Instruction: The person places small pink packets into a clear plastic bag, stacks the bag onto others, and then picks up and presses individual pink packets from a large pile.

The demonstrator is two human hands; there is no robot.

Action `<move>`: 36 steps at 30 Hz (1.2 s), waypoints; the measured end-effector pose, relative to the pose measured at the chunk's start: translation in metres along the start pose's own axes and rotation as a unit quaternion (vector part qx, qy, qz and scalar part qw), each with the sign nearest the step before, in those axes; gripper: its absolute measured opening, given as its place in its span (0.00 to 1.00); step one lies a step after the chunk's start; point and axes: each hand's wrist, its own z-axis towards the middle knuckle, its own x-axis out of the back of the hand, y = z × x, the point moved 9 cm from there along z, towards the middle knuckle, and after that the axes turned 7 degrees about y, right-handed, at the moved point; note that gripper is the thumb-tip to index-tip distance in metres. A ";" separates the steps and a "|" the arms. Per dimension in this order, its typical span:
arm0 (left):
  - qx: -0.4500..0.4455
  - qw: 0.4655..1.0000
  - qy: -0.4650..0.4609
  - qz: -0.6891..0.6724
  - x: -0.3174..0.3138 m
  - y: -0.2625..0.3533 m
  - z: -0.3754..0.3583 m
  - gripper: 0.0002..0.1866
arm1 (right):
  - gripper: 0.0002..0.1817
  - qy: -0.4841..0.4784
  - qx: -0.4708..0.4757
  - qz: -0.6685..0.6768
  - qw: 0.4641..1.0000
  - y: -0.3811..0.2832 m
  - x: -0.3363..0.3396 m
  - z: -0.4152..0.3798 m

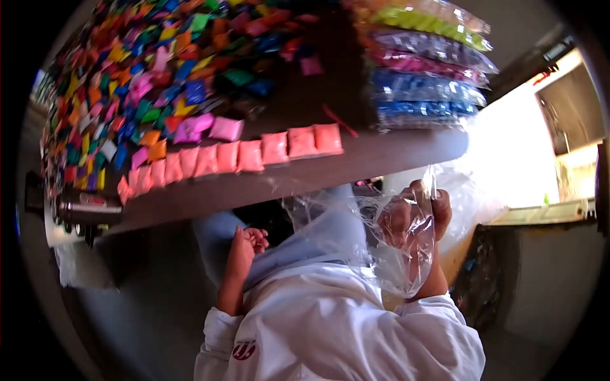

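Clear plastic bags (pixel 406 260) hang from my right hand (pixel 416 216), whose fingers are closed on the film at the right, below the table edge. My left hand (pixel 250 244) is over my lap with curled fingers, apart from the plastic; whether it holds anything small is not visible. Above it, a row of salmon-pink packets (pixel 227 157) lies side by side along the table's front edge. Behind the row, a large heap of small packets in many colours (pixel 146 82) covers the left of the table.
At the table's (pixel 305 174) right end is a stack of filled clear bags (pixel 429 86) in blue, pink and yellow-green. A red strip (pixel 340 120) lies beside the packet row. A dark metal device (pixel 86 208) sits at the left edge. Bright light enters at the right.
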 end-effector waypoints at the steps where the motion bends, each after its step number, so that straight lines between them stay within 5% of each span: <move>1: 0.010 1.000 -0.015 0.000 0.011 -0.005 0.003 0.33 | 0.23 -0.022 -0.029 0.008 0.999 0.018 -0.004 0.005; 5: 0.000 1.000 0.025 -0.006 0.009 0.010 -0.010 0.35 | 0.32 0.095 -0.156 0.151 0.972 0.081 0.014 0.016; 11: -0.113 0.991 -0.071 -0.017 -0.026 0.043 -0.018 0.36 | 0.31 0.113 -0.184 0.023 0.976 0.115 0.054 0.032; 15: -0.109 0.994 -0.010 -0.003 -0.019 0.039 -0.014 0.26 | 0.25 0.135 -0.159 0.053 0.977 0.113 0.071 0.033; 21: -0.107 0.972 0.191 0.089 0.005 0.046 -0.012 0.20 | 0.15 0.177 -0.181 -0.214 0.943 0.090 0.112 0.020; 27: -0.177 0.971 0.113 0.118 -0.022 0.071 -0.016 0.20 | 0.14 0.132 -0.205 -0.418 0.875 0.040 0.127 0.007; 31: -0.197 0.960 0.106 0.170 -0.041 0.085 -0.025 0.20 | 0.11 0.241 0.123 -0.562 0.781 -0.022 0.089 0.004; 34: -0.212 0.957 0.095 0.174 -0.047 0.087 -0.027 0.20 | 0.11 0.118 0.097 -0.494 0.856 -0.006 0.048 -0.009; 36: -0.214 0.959 0.085 0.164 -0.051 0.088 -0.027 0.20 | 0.20 -0.041 0.015 -0.596 0.802 0.033 0.014 -0.004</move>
